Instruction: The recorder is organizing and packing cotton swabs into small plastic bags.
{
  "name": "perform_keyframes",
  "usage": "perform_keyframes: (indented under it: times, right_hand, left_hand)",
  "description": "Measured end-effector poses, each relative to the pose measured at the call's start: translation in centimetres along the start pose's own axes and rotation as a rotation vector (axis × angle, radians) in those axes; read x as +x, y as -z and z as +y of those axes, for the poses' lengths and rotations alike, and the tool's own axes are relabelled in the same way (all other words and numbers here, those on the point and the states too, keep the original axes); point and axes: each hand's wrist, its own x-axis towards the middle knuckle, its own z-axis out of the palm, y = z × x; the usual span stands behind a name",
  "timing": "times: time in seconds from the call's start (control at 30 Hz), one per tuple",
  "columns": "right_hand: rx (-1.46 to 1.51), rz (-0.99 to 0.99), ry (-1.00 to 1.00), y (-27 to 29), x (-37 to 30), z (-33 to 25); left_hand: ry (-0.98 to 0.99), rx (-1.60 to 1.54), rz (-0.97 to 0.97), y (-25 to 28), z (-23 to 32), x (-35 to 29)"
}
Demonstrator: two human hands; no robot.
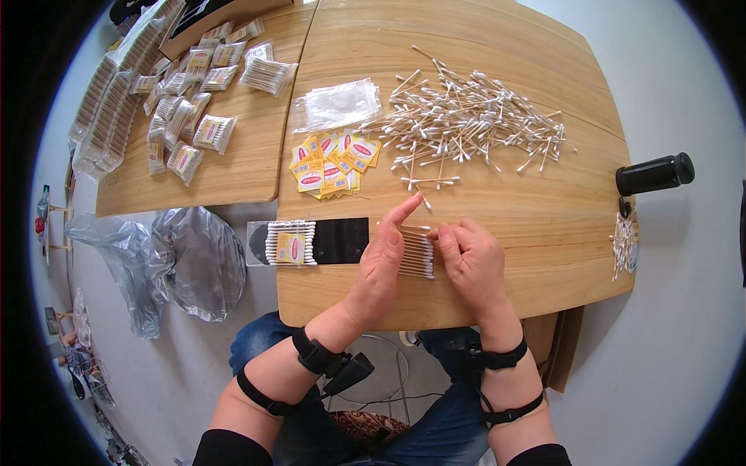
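Observation:
A row of cotton swabs (416, 255) lies side by side on the table between my hands, white tips toward the right. My left hand (381, 252) stands on edge along the row's left side, fingers stretched out, hiding the other ends. My right hand (472, 264) is curled closed at the row's right side, thumb against the forefinger; whether anything is inside cannot be seen. Left of my left hand is a black plate (342, 241). At its left end a clear bag (254, 247) contains lined-up swabs with a yellow card (291, 249) on top.
Loose cotton swabs (474, 116) form a pile at the far side. Yellow cards (334, 165) and clear bags (342, 105) lie left of it. Filled packs (214, 132) cover the left table. A black bottle (657, 175) lies at the right edge; a grey plastic bag (198, 264) hangs left.

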Motion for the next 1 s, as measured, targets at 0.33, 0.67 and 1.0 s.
perform_keyframes:
  times: [0.33, 0.67, 1.0]
  right_hand:
    - [-0.081, 0.055, 0.180, -0.4, 0.4, 1.0]
    - [-0.394, -0.136, 0.231, -0.8, -2.9, -1.8]
    - [-0.529, -0.218, 0.212, -2.6, -3.4, -0.5]
  left_hand:
    - [-0.008, -0.011, -0.003, 0.2, 0.0, 0.0]
    - [0.005, -0.100, -0.002, 0.0, 0.2, 0.0]
    - [-0.075, 0.629, -0.095, 2.8, 0.6, -1.1]
